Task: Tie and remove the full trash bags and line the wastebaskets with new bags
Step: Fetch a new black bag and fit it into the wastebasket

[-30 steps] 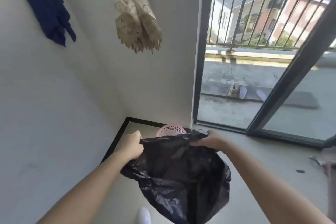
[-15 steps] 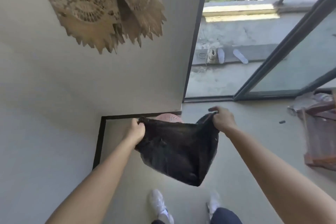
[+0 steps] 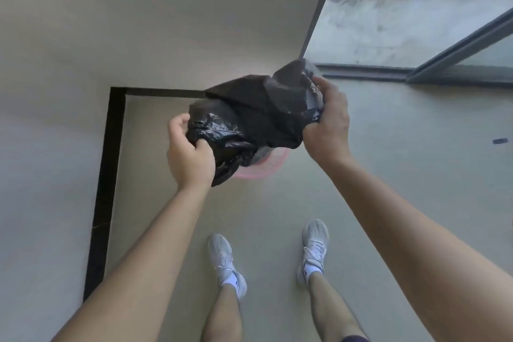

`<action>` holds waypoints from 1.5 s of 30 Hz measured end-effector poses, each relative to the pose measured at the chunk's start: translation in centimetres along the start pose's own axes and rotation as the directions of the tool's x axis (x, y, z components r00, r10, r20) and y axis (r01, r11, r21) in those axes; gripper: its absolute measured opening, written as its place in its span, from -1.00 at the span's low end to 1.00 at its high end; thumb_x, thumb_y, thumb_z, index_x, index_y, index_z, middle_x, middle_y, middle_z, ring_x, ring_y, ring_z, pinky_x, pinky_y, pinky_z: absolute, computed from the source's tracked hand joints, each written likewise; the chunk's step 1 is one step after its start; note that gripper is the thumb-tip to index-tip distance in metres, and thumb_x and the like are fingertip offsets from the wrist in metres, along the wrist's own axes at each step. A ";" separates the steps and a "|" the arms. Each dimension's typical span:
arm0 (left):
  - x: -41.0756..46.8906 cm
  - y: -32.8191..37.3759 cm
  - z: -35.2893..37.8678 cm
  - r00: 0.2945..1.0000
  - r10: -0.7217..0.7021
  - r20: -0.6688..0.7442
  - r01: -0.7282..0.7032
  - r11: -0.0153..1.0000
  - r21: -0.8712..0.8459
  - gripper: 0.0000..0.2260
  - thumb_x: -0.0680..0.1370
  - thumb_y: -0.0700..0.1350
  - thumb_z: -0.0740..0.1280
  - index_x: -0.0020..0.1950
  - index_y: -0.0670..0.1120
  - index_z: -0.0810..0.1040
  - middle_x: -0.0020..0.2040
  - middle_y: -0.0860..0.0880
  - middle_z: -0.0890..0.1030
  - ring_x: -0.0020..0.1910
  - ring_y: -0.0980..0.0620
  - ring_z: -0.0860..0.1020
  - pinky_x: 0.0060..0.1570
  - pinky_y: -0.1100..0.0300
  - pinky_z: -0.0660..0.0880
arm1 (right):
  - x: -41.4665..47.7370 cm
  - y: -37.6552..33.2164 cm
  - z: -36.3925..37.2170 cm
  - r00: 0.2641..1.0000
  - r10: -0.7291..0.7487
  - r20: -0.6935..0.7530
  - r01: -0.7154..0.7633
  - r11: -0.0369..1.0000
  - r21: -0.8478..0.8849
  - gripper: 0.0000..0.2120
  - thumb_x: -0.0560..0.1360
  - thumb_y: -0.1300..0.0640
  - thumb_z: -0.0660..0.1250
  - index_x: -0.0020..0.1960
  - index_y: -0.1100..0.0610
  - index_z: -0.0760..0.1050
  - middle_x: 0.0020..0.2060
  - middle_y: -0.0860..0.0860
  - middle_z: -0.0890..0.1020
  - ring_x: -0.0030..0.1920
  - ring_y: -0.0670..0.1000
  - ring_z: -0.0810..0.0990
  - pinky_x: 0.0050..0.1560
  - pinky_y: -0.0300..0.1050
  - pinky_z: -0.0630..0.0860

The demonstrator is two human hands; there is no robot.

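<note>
A black trash bag [image 3: 249, 114] hangs bunched between both hands, directly over a pink wastebasket [image 3: 266, 164] on the floor in the room's corner. Only part of the basket's pink rim shows below the bag; the rest is hidden. My left hand [image 3: 188, 150] grips the bag's left edge with fingers curled into the plastic. My right hand [image 3: 327, 122] grips the bag's right edge, slightly higher.
Walls meet at the corner with a black baseboard [image 3: 107, 175] along the floor. A sliding glass door frame [image 3: 361, 71] runs at the right, balcony beyond. My two white sneakers [image 3: 224, 261] stand on the grey floor below. A small dark scrap [image 3: 499, 141] lies at right.
The view has tilted down toward the floor. Both hands lowered the bag onto the pink wastebasket, and the bag is now more bunched and covers most of the basket.
</note>
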State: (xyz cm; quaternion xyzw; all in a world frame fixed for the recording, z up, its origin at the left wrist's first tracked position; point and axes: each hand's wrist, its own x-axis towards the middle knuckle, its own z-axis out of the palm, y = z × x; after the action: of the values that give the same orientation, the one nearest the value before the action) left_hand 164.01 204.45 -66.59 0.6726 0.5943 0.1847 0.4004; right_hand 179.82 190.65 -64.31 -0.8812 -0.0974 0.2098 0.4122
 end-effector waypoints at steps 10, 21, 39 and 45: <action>-1.5 -19.8 7.7 0.945 -0.048 0.322 -0.112 0.882 0.458 -0.60 0.49 -0.22 0.25 0.33 -0.03 0.50 0.32 -0.05 0.45 0.17 -0.11 0.51 0.06 0.12 0.39 | -3.1 19.7 12.1 0.830 0.175 0.529 0.012 0.943 -0.331 -0.34 0.48 0.38 0.17 0.54 0.02 0.26 0.44 0.00 0.28 0.42 0.05 0.31 0.13 -0.38 0.26; 4.6 -17.5 11.9 0.835 -0.197 0.514 0.015 0.942 0.337 -0.43 0.59 0.03 0.22 0.57 -0.02 0.12 0.44 -0.10 0.41 0.39 -0.20 0.39 0.39 -0.10 0.33 | 3.0 16.7 15.2 0.854 0.148 0.498 0.028 0.944 -0.329 -0.32 0.52 0.19 0.14 0.61 0.04 0.04 0.43 0.10 0.42 0.36 0.16 0.41 0.23 -0.12 0.31; 17.6 -25.3 27.8 0.587 -0.303 0.751 -0.757 0.124 0.642 -0.71 0.62 -0.09 0.18 0.29 -0.16 0.48 0.14 -0.09 0.52 0.02 -0.06 0.50 0.07 0.10 0.47 | 17.2 25.1 28.3 0.627 0.361 0.691 0.678 0.185 -0.712 -0.75 0.55 -0.06 0.18 -0.02 0.08 0.53 0.02 0.02 0.57 0.04 0.07 0.57 0.15 0.00 0.51; 16.8 -24.0 24.8 0.598 -0.198 0.777 -0.734 0.254 0.630 -0.59 0.55 0.08 0.31 0.34 -0.09 0.48 0.15 -0.04 0.58 0.08 -0.06 0.57 0.18 0.02 0.51 | 15.5 24.3 25.6 0.632 0.261 0.730 0.658 0.317 -0.683 -0.80 0.47 -0.05 0.32 -0.06 0.07 0.56 -0.12 0.02 0.64 -0.09 0.06 0.66 0.03 0.00 0.60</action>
State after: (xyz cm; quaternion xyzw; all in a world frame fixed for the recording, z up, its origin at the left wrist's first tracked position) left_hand 170.11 211.84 -103.78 0.8812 0.2184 -0.4101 0.0874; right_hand 182.14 197.96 -102.11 -0.7546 -0.4789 0.3912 -0.2196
